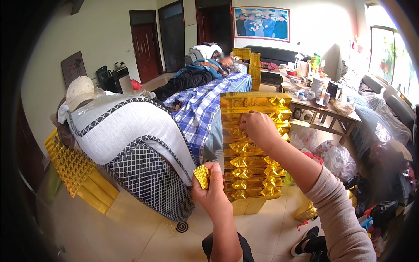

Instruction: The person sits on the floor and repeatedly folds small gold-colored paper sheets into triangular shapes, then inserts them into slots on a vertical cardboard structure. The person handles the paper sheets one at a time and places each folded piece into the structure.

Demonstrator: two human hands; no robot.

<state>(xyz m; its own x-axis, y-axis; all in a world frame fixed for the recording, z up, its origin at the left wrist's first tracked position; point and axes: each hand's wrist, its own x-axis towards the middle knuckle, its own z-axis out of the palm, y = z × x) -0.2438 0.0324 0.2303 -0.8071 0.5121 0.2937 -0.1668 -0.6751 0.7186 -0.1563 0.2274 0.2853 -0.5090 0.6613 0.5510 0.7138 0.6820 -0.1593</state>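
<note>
Before me stands a stack of gold foil-paper boxes (255,152), with folded gold foil ingots (240,172) set in two columns along its stepped face. My left hand (212,188) grips a stack of folded gold foil papers (202,177) between thumb and fingers, beside the lower left of the box stack. My right hand (258,127) touches the upper part of the stack, fingers bent; the fingertips are partly hidden, so whether they hold a piece is not visible.
A padded armchair (131,131) stands at the left, gold ingot strips (70,163) behind it. Beyond, a person (196,73) lies on a bed (204,108). A cluttered table (340,114), plastic bags (335,160) and another gold box (306,211) are at the right. A black coil (182,227) lies on the floor.
</note>
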